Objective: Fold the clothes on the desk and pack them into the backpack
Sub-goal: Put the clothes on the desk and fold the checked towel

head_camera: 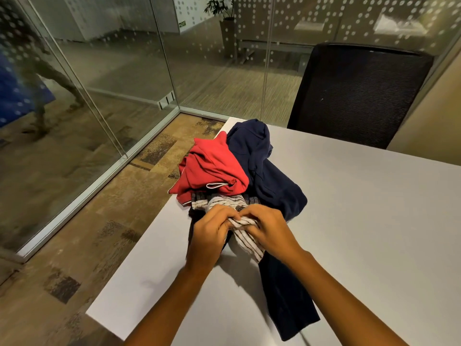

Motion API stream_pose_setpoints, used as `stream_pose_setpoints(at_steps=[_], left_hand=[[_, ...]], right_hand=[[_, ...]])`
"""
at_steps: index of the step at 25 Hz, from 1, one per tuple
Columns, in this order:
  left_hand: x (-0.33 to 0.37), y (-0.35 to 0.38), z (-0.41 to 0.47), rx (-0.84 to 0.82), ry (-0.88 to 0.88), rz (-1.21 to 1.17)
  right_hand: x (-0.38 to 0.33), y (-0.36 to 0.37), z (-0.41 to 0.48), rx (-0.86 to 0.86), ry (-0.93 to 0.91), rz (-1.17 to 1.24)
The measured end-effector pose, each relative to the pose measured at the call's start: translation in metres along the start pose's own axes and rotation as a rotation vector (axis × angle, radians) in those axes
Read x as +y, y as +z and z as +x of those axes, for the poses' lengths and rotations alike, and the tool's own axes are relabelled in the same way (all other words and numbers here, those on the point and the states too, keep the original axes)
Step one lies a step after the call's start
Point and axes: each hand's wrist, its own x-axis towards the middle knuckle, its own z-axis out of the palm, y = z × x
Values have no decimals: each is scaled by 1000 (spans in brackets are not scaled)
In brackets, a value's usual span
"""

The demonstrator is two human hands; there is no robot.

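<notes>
Both forearms reach in from the near side of the desk (374,221) and converge on the pile of clothes. The left hand (212,236) and the right hand (270,227) meet almost knuckle to knuckle, backs up. The fingers of each are curled tight and clamped on a bunched fold of the striped garment (249,242), which they hold just above the desk top.

The striped garment lies at the near end of the pile. Its far part is spread under the red garment (212,166), and its loose tail trails from the hands toward the person and slightly right. The navy garment (262,158) is heaped on the right of the pile, touching the red one. A long dark garment (287,295) runs out from beneath the hands, its long axis pointing from the pile toward the near edge and a little to the right.

The pile sits against the desk's left edge, close to the far left corner, and the red garment droops over that edge. Bare desk top spreads wide to the right of the clothes and also near the person on the left. A black mesh chair (356,93) stands beyond the far edge. A glass wall (99,96) runs along the left, with a strip of carpet (99,245) between it and the desk.
</notes>
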Motion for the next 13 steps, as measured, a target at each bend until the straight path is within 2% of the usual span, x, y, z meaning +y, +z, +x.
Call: stream_pose_setpoints(at_steps=[4, 8, 13], left_hand=[[-2, 3, -6, -27, -126, -26], [-19, 23, -12, -128, -204, 90], [3, 62, -28, -223, -199, 71]], right_hand=[[2, -22, -17, 155, -60, -124], [4, -57, -47, 347, -2, -137], [10, -104, -103, 496, 74, -276]])
